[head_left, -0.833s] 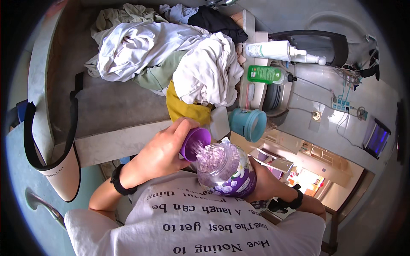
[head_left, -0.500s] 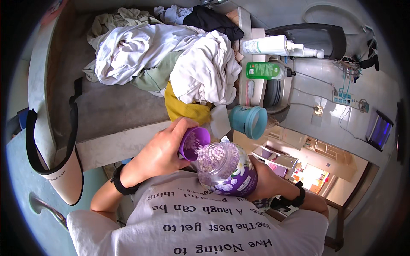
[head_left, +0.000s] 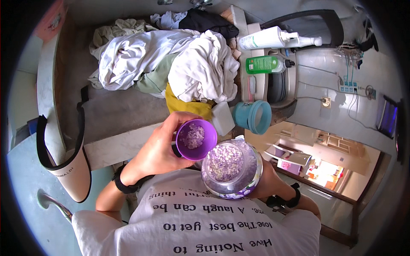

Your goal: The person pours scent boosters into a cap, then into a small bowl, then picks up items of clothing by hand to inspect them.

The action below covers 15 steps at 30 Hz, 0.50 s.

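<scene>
My left hand (head_left: 159,143) is wrapped round a small purple cup (head_left: 206,135), its mouth facing up toward me. Pale lilac and white beads (head_left: 194,137) lie in the bottom of the cup. To the right, my right hand (head_left: 265,177) grips a clear jar (head_left: 252,164) with a purple and floral label. Many of the same beads (head_left: 226,161) show through its wide open mouth. Cup and jar are side by side, their rims close together in front of my chest; whether they touch I cannot tell.
Beyond my hands, white sheets or clothes (head_left: 205,70) and a mustard cloth (head_left: 183,102) are heaped in a grey basin (head_left: 111,113). A turquoise tub (head_left: 245,115), a green bottle (head_left: 261,65) and a white pump bottle (head_left: 265,38) stand on the right ledge. A white visor (head_left: 70,179) hangs at left.
Beads were spilling between the jar's mouth and the cup; that stream has stopped. The cup has turned upward and moved slightly right, and the jar's mouth now faces me more.
</scene>
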Available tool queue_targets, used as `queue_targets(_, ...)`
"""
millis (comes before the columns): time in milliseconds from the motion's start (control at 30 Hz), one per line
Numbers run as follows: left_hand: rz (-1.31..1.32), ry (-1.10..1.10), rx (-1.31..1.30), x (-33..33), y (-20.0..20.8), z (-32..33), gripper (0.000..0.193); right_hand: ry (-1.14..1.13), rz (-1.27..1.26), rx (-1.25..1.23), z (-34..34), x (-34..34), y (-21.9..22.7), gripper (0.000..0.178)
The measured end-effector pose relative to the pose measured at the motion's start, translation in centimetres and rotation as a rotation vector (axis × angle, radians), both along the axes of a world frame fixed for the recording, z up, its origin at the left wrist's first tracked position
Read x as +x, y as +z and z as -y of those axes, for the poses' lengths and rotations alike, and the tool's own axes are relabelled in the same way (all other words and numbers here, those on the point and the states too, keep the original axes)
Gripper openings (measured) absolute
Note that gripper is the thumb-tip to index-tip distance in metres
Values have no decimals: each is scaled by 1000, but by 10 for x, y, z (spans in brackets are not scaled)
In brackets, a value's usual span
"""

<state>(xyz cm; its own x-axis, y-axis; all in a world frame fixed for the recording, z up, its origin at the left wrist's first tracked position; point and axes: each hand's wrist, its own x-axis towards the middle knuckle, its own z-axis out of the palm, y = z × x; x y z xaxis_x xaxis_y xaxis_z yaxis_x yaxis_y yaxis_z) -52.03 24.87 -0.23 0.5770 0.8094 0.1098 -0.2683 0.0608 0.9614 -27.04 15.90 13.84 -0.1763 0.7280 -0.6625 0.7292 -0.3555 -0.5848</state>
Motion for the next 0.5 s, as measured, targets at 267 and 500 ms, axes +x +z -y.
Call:
queue_targets(267,-8,114,125,-11,24,-3,75,-147,-270,309,27,18,-17,112)
queue_targets(500,-127,359,264,-37,60,-15,78,-246,-616,615,29,54,-12,113)
